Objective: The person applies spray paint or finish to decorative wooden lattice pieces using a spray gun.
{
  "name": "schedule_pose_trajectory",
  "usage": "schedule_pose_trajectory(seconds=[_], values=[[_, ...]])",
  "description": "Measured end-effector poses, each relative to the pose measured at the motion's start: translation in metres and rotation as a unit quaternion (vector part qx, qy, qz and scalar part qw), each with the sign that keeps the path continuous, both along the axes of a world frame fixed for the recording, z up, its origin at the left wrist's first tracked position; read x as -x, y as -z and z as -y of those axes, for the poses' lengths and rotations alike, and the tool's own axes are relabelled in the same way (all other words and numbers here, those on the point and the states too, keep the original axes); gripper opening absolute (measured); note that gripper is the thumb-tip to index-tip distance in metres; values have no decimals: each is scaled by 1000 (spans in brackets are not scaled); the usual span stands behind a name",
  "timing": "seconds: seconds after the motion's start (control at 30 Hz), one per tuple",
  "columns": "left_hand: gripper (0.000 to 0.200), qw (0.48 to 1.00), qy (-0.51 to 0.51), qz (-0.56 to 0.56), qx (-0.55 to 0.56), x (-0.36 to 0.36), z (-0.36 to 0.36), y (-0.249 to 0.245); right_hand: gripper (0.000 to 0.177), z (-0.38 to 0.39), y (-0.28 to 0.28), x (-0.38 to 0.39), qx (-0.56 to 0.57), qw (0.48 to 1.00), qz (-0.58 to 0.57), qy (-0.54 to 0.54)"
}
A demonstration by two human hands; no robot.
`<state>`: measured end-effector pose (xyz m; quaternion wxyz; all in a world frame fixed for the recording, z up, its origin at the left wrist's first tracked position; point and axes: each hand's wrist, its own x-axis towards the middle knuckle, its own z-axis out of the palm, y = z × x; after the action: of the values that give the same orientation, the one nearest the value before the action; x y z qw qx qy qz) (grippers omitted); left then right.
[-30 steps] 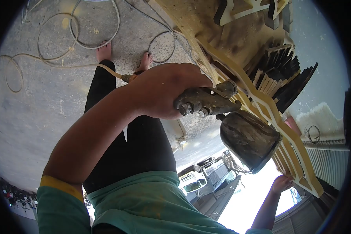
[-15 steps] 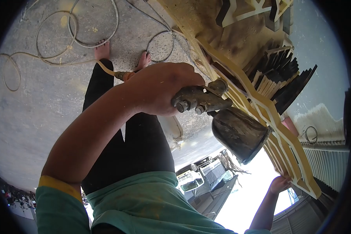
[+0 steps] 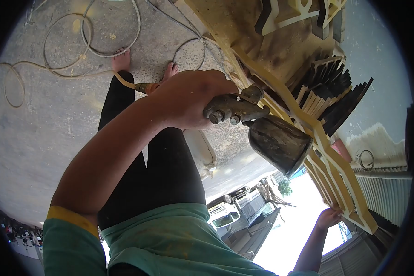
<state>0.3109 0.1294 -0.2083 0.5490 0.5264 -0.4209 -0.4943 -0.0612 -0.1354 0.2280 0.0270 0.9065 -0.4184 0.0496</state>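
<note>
My left hand [image 3: 200, 96] is wrapped round the handle of a stained spray gun [image 3: 237, 110], with its back toward me. The gun's dark, paint-smeared cup [image 3: 280, 142] sits at a tilt beside a pale yellow wooden frame [image 3: 329, 149] with long zigzag slats. A hose fitting [image 3: 147, 87] joined to a thin hose [image 3: 96, 77] shows behind my left wrist; its link to the gun is hidden. My right hand [image 3: 330, 217] grips the near end of the frame, fingers partly hidden. The trigger finger cannot be made out.
Coiled hoses [image 3: 110, 53] lie on the concrete floor near my bare feet [image 3: 120, 60]. Dark-edged wooden pieces [image 3: 324, 89] are stacked beyond the frame, by a wall [image 3: 372, 78]. More zigzag pieces [image 3: 292, 18] rest on a brown, stained board [image 3: 280, 50]. Parked vehicles [image 3: 225, 215] stand outside.
My left hand and the spray gun have shifted slightly up and left in view, the cup moving most. My right hand stays on the frame's end.
</note>
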Motion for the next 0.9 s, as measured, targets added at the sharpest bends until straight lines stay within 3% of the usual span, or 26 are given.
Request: schedule_pose_trajectory(seconds=[0.07,0.4,0.47,0.63,0.9], values=[[54,1000,-7,23,-12,2,-4,10,52,-12,16,-19,-37,997,67,18],[53,997,-15,62,-45,-1,-32,40,63,14,-12,20,37,998,-41,-6],[54,997,-6,64,-51,1,-37,36,67,-10,17,-25,-36,998,46,27],[58,997,17,36,-68,14,-36,15,73,-21,28,-47,-14,997,24,77],[53,998,0,37,-59,41,-18,-4,56,4,11,-13,-64,993,78,57]])
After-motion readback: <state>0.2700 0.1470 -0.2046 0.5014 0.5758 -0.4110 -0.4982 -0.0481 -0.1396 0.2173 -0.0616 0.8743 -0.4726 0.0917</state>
